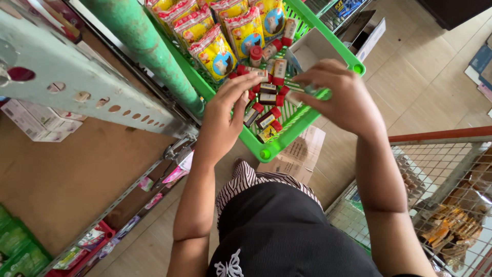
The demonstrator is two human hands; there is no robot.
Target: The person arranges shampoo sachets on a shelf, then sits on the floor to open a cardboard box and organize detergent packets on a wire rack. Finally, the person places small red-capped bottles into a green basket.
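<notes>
The person is standing over a green basket (266, 150) on the floor, working both hands just above its near end. The right hand (344, 97) is hovering over the basket's near right rim, its fingers curled inward and pinched on something small and thin, partly hidden by the knuckles; it looks like one of the small bottles or a strip of wrapping, but I cannot tell which. The left hand (221, 119) is reaching in from the basket's near left side with fingers spread and nothing in its grip, the fingertips coming close to a red-capped small bottle (267, 119) in the loose pile.

That pile of red-capped bottles is lying across the middle and near part of the basket floor, and a row of yellow packets (215, 54) is standing at the basket's far end. A metal shelf (77, 77) is running along the basket's left side, and a wire cart (441, 195) is sitting to its near right.

Judging by the hands, the person is sorting through the bottles. The next move seems to call for the left fingers closing around one bottle without knocking its neighbours.
</notes>
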